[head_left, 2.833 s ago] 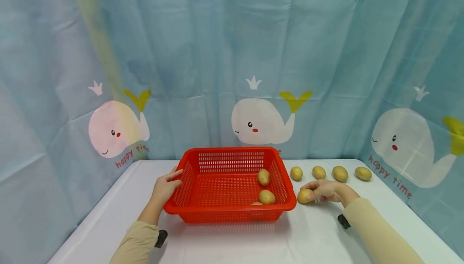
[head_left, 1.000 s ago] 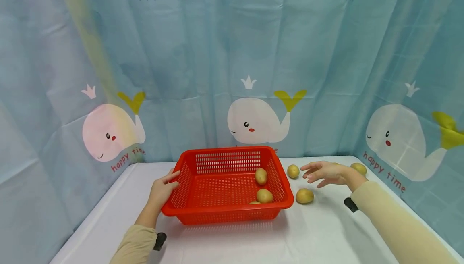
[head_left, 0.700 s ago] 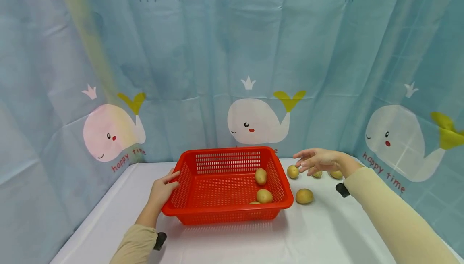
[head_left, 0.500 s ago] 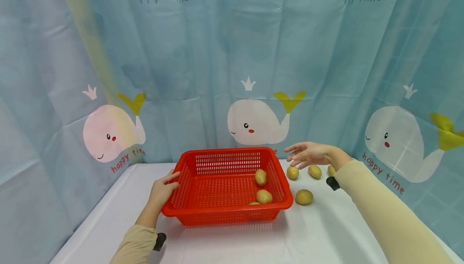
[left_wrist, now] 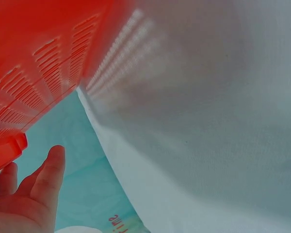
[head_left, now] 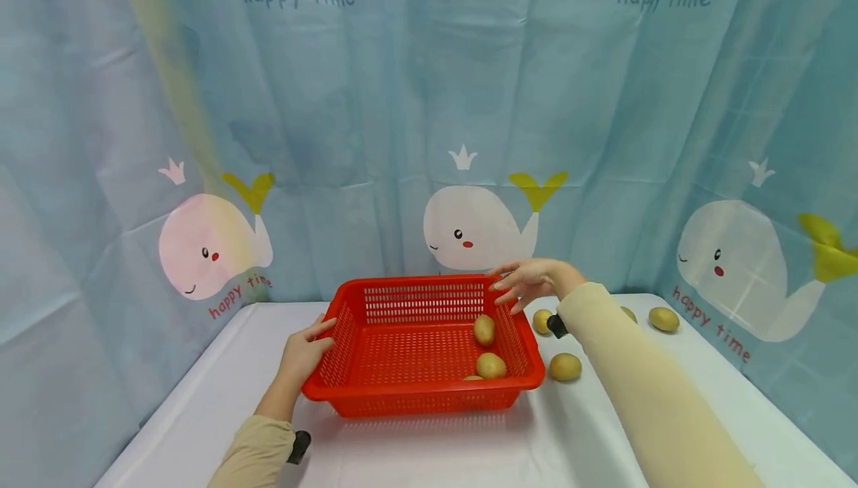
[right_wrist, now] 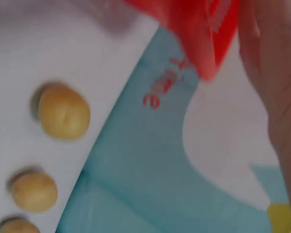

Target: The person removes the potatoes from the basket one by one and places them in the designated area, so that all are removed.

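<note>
A red plastic basket [head_left: 436, 391] with slotted walls stands on the table. Its right side holds several potatoes [head_left: 491, 366], one partly hidden by the front wall. My left hand [head_left: 299, 357] rests on the basket's left rim. In the left wrist view, fingers [left_wrist: 48, 179] of that hand extend along the outside of the rim. Over the basket's far right corner hovers my right hand [head_left: 529, 278], fingers loosely bent and nothing in them. It partly covers the rim there. Outside the basket's right side lies another potato [head_left: 566, 367].
Behind that lies a row of potatoes along the table's back edge, among them a round potato [head_left: 542, 322] and an oval potato [head_left: 663, 319]; my right sleeve [head_left: 643, 384] hides part of the row. A blue curtain [head_left: 375, 227] hangs behind the white table [head_left: 415, 458].
My right hand has let go of the potato beside the basket, risen, and moved left over the basket's corner. That potato stays on the table. The left hand stays at the rim.
</note>
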The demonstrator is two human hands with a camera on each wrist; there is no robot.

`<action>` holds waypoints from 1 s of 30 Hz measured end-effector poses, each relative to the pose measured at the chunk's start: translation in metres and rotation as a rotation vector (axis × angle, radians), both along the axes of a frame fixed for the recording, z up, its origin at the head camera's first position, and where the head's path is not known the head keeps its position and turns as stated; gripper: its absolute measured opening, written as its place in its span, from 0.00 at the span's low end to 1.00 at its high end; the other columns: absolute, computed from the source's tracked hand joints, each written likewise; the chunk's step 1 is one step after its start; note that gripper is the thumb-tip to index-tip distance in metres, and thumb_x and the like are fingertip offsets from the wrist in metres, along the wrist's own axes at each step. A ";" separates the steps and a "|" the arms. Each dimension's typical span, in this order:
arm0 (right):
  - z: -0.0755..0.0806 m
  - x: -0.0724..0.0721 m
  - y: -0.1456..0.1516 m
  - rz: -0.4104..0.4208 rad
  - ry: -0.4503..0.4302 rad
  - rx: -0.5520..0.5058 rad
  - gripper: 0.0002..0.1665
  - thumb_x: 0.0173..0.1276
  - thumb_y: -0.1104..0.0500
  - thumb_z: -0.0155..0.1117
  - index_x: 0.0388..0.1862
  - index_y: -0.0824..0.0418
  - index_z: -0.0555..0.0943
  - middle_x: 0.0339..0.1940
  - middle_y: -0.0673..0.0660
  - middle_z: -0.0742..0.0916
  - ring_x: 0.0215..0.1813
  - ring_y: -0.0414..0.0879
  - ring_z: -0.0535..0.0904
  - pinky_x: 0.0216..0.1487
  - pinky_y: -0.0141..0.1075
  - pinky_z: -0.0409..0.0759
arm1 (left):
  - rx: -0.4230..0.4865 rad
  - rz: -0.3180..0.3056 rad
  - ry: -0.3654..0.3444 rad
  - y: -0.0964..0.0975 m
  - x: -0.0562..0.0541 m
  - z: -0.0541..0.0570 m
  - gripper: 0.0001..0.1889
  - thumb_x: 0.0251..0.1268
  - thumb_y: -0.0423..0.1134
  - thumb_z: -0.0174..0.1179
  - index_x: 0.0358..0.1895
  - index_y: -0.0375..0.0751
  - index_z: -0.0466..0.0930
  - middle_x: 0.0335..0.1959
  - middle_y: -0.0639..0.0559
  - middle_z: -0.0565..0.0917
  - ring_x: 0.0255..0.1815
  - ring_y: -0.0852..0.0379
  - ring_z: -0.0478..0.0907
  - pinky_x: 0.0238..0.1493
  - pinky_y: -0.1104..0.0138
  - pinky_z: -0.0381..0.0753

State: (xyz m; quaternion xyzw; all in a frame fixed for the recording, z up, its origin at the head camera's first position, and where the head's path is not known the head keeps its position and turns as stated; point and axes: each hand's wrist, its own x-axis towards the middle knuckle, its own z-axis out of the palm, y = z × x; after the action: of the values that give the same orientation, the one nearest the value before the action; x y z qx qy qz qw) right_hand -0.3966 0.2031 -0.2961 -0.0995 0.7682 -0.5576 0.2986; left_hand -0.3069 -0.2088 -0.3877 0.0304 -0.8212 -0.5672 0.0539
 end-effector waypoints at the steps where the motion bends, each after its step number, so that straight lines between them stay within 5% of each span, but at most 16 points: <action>1: -0.003 -0.002 -0.005 -0.003 -0.017 0.001 0.35 0.72 0.66 0.53 0.75 0.67 0.56 0.75 0.68 0.59 0.67 0.65 0.69 0.44 0.47 0.82 | 0.002 0.000 0.002 0.000 0.000 0.000 0.26 0.67 0.29 0.47 0.69 0.31 0.66 0.75 0.41 0.56 0.75 0.37 0.49 0.62 0.51 0.69; 8: -0.015 -0.010 -0.030 -0.069 -0.142 0.072 0.34 0.73 0.64 0.54 0.75 0.65 0.59 0.74 0.68 0.61 0.66 0.66 0.70 0.49 0.47 0.81 | 0.022 -0.001 0.014 0.003 -0.002 -0.004 0.26 0.65 0.28 0.48 0.68 0.30 0.67 0.75 0.40 0.56 0.76 0.38 0.47 0.66 0.49 0.63; 19: -0.010 -0.009 -0.057 -0.132 -0.137 0.135 0.33 0.70 0.59 0.60 0.71 0.65 0.65 0.72 0.68 0.67 0.61 0.66 0.75 0.51 0.49 0.80 | 0.017 0.010 0.003 0.002 0.001 -0.001 0.26 0.66 0.29 0.48 0.69 0.33 0.67 0.75 0.42 0.57 0.75 0.38 0.50 0.58 0.57 0.71; 24: -0.010 -0.013 -0.062 0.035 -0.126 0.297 0.31 0.69 0.62 0.61 0.71 0.62 0.68 0.66 0.65 0.74 0.62 0.65 0.74 0.53 0.55 0.77 | 0.017 0.010 -0.005 0.002 0.001 0.000 0.26 0.66 0.30 0.48 0.69 0.33 0.67 0.75 0.43 0.57 0.75 0.38 0.50 0.55 0.58 0.72; 30: -0.007 -0.014 -0.071 0.259 -0.215 0.543 0.28 0.65 0.62 0.65 0.65 0.53 0.76 0.63 0.64 0.77 0.63 0.62 0.74 0.60 0.60 0.69 | 0.017 0.014 0.003 0.002 0.001 0.002 0.26 0.66 0.29 0.47 0.68 0.32 0.67 0.75 0.42 0.57 0.75 0.38 0.49 0.60 0.54 0.69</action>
State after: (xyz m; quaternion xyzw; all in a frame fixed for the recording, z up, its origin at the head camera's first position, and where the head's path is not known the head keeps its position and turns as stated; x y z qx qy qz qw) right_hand -0.4108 0.1321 -0.3034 -0.0539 0.8340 -0.2967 0.4621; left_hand -0.3060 -0.2066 -0.3855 0.0359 -0.8160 -0.5738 0.0590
